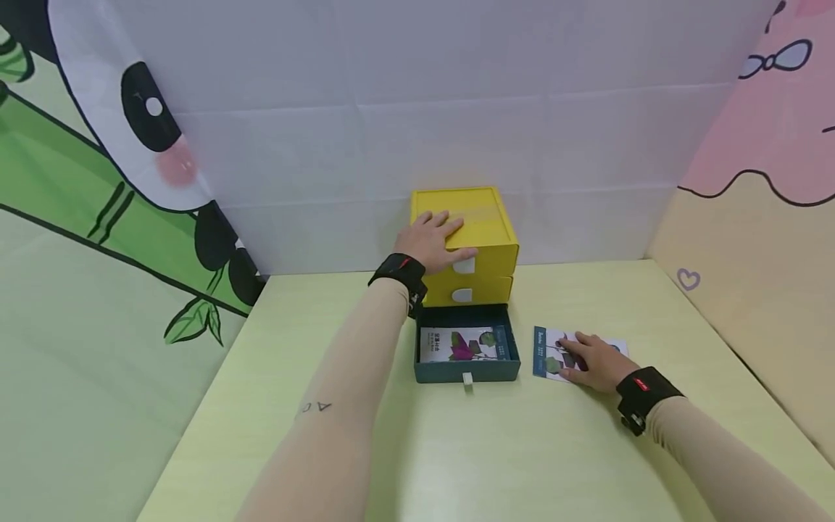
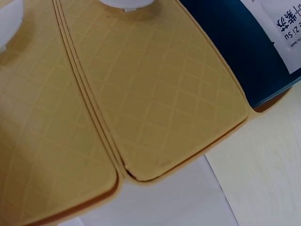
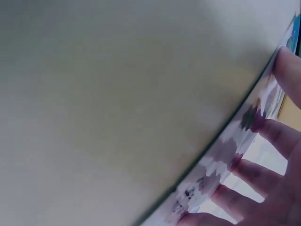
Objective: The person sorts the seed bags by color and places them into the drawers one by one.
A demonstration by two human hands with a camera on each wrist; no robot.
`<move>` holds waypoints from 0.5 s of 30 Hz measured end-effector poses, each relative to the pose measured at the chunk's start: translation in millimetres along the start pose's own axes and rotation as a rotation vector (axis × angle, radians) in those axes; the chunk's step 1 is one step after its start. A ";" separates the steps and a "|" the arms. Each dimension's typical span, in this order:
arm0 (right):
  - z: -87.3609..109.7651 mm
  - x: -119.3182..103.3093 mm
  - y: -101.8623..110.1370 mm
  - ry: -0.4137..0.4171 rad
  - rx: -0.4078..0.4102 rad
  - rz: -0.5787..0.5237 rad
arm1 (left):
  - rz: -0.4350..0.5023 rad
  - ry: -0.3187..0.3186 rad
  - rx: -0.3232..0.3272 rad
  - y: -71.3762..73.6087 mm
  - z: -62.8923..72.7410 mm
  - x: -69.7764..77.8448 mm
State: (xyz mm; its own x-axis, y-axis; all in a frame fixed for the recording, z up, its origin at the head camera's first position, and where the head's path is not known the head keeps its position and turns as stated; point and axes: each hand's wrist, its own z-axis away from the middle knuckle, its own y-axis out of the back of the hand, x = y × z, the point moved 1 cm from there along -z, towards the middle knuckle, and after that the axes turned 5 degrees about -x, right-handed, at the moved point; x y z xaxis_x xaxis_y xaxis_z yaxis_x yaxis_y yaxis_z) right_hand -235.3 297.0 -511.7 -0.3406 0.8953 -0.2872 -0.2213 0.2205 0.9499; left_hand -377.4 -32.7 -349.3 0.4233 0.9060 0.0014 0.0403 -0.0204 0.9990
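My left hand [image 1: 430, 241] rests on the top front of a small yellow drawer box [image 1: 485, 217], fingers spread flat over the lid, thumb toward the front. The box's quilted drawer fronts [image 2: 155, 94] fill much of the left wrist view. Below them a dark teal drawer [image 1: 466, 373] stands pulled out. A printed seed packet [image 1: 438, 344] lies in it. To the right, my right hand [image 1: 600, 362] lies on another printed packet [image 1: 541, 351] on the table, its fingers spread. In the right wrist view, the fingertips touch that packet's printed face [image 3: 225, 148].
The pale table [image 1: 457, 449] runs back to a white cloth backdrop [image 1: 450, 145] close behind the box. Printed cloth walls [image 1: 750, 290] stand along the sides. A white pull tab [image 1: 467, 380] sticks out from the open drawer's front.
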 end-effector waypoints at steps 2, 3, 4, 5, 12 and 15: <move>5.2 -8.1 -2.3 0.011 -0.007 0.005 | 0.005 -0.005 -0.001 3.6 5.2 -0.3; 7.6 -12.9 -3.3 0.018 -0.011 0.008 | 0.007 -0.005 0.001 4.9 7.7 -0.9; 10.0 -17.4 -4.4 0.024 -0.013 0.012 | 0.006 -0.003 0.001 6.1 10.0 -1.7; 12.4 -21.9 -5.6 0.031 -0.014 0.016 | 0.005 -0.003 0.002 7.0 12.2 -2.6; 40.8 -48.1 -12.3 0.053 0.002 0.035 | -0.021 -0.014 -0.003 5.4 18.5 -2.4; 52.6 -55.7 -12.9 0.051 0.014 0.040 | -0.015 -0.028 -0.002 6.3 21.2 0.7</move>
State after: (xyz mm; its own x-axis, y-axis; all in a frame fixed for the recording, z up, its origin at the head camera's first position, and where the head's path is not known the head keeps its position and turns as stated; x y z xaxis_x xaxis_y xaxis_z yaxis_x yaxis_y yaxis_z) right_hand -165.5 264.7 -501.4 -0.3955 0.8826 -0.2543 -0.1936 0.1905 0.9624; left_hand -357.6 -41.1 -343.9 0.4475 0.8942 -0.0148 0.0447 -0.0059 0.9990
